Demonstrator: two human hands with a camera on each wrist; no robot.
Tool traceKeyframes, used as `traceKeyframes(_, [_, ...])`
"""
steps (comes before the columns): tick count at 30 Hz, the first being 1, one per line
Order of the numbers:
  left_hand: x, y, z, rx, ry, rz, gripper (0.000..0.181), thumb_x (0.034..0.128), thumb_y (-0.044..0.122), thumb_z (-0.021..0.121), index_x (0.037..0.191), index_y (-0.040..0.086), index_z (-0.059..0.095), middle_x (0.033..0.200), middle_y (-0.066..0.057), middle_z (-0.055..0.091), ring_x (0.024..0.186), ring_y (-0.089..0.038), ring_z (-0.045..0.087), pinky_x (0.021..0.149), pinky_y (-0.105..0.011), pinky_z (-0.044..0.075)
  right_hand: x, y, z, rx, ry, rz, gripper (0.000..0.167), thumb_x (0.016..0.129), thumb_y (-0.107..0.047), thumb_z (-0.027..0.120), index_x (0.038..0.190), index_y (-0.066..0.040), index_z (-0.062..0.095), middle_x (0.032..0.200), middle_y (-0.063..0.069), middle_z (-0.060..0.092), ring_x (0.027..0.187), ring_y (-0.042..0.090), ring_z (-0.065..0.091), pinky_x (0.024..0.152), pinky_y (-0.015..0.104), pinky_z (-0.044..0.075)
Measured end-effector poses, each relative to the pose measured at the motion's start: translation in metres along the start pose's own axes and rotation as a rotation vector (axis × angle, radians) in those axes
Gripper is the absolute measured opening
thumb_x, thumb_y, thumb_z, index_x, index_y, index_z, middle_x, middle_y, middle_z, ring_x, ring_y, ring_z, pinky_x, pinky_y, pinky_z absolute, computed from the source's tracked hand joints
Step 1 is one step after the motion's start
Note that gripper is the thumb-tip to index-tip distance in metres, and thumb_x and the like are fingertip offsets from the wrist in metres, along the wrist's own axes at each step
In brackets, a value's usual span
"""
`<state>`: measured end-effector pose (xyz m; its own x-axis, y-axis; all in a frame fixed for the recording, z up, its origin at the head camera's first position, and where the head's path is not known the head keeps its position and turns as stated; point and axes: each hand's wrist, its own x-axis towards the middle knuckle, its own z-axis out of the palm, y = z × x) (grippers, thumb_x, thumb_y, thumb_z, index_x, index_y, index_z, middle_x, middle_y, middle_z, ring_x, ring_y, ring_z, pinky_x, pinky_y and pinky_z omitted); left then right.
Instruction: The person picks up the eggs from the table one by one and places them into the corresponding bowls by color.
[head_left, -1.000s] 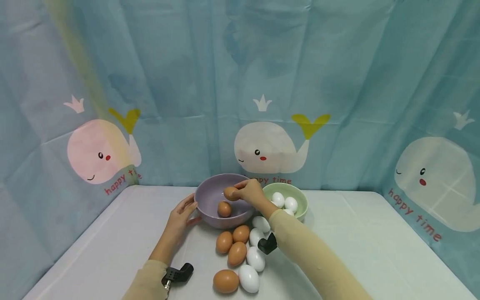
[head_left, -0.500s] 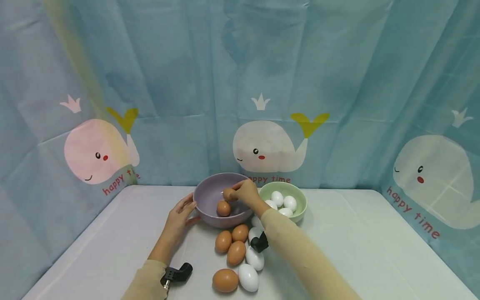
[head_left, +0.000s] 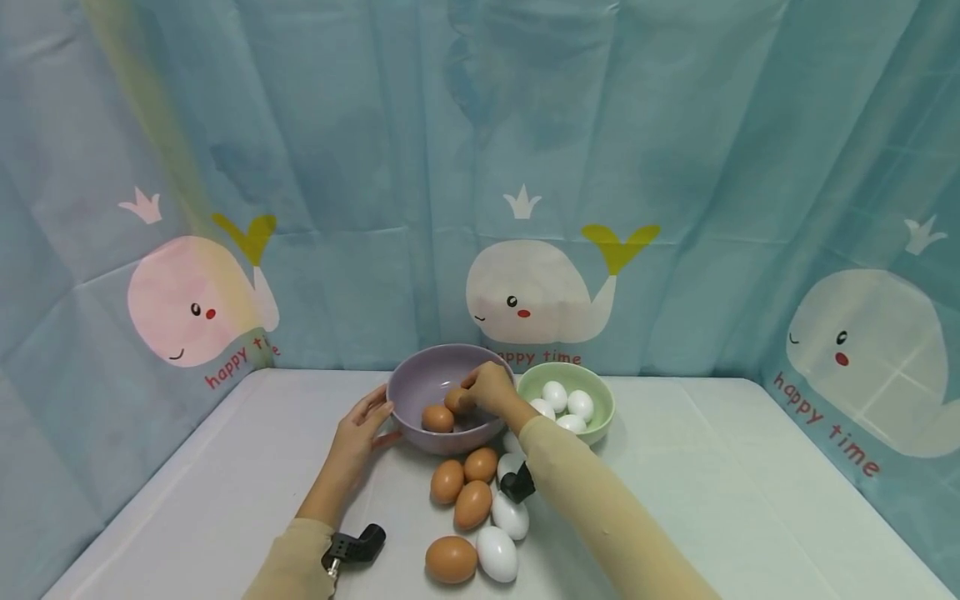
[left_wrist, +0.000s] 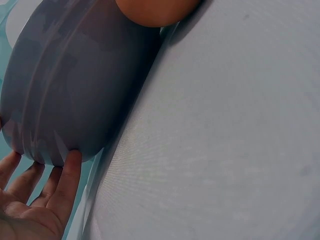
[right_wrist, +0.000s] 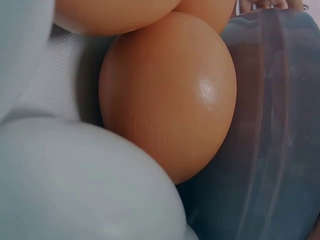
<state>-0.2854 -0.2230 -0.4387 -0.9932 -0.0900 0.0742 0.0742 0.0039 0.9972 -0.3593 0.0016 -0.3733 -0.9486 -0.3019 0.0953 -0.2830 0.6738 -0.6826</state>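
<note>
A purple bowl (head_left: 408,421) stands near the table's far edge, holding a brown egg (head_left: 437,418). Inside it my right hand (head_left: 493,390) pinches another brown egg (head_left: 456,400), low and beside the first. My left hand (head_left: 357,435) rests against the bowl's left side; the left wrist view shows the extended fingers of this hand (left_wrist: 42,200) touching the outer wall of the bowl (left_wrist: 85,85). In the right wrist view a brown egg (right_wrist: 170,95) on the table is close to the bowl (right_wrist: 270,125); the right hand's fingers are out of that view.
Right of the purple bowl is a green bowl (head_left: 606,414) with several white eggs (head_left: 580,405). In front lie several brown eggs (head_left: 473,505) and several white eggs (head_left: 497,554) on the white table (head_left: 675,467). A whale-printed curtain (head_left: 360,167) hangs behind.
My right hand has lowered its brown egg deeper into the purple bowl. The other egg in there has shifted left and turned. My left hand has stayed at the bowl.
</note>
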Motion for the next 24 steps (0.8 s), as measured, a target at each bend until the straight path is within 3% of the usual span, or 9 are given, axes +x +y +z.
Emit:
traceKeyframes(8, [-0.0002, 0.0002, -0.0003, 0.01, 0.005, -0.002, 0.056, 0.1045, 0.022, 0.052, 0.155, 0.009, 0.033, 0.162, -0.013, 0.033, 0.147, -0.029, 0.035, 0.095, -0.032, 0.06, -0.0002, -0.0006, -0.0003, -0.024, -0.054, 0.024, 0.029, 0.07, -0.006, 0.084, 0.098, -0.001, 0.078, 0.101, 0.01, 0.077, 0.103, 0.023, 0.067, 0.095, 0.033, 0.058])
traceKeyframes(19, [-0.0001, 0.0003, -0.0001, -0.005, 0.007, -0.003, 0.056, 0.1042, 0.023, 0.053, 0.155, 0.009, 0.032, 0.162, -0.012, 0.033, 0.147, -0.025, 0.036, 0.094, -0.03, 0.06, -0.0023, -0.004, -0.0017, -0.025, -0.069, 0.028, 0.03, 0.072, -0.005, 0.085, 0.1, 0.0, 0.077, 0.101, 0.011, 0.077, 0.101, 0.023, 0.069, 0.091, 0.032, 0.059])
traceKeyframes(24, [0.0, -0.0003, 0.0, -0.016, -0.003, 0.003, 0.057, 0.104, 0.024, 0.053, 0.155, 0.009, 0.033, 0.162, -0.013, 0.033, 0.146, -0.026, 0.037, 0.094, -0.031, 0.06, -0.0071, -0.0035, -0.0063, 0.049, -0.03, -0.006, 0.032, 0.074, -0.006, 0.084, 0.105, 0.0, 0.076, 0.104, 0.013, 0.076, 0.098, 0.022, 0.069, 0.085, 0.029, 0.06])
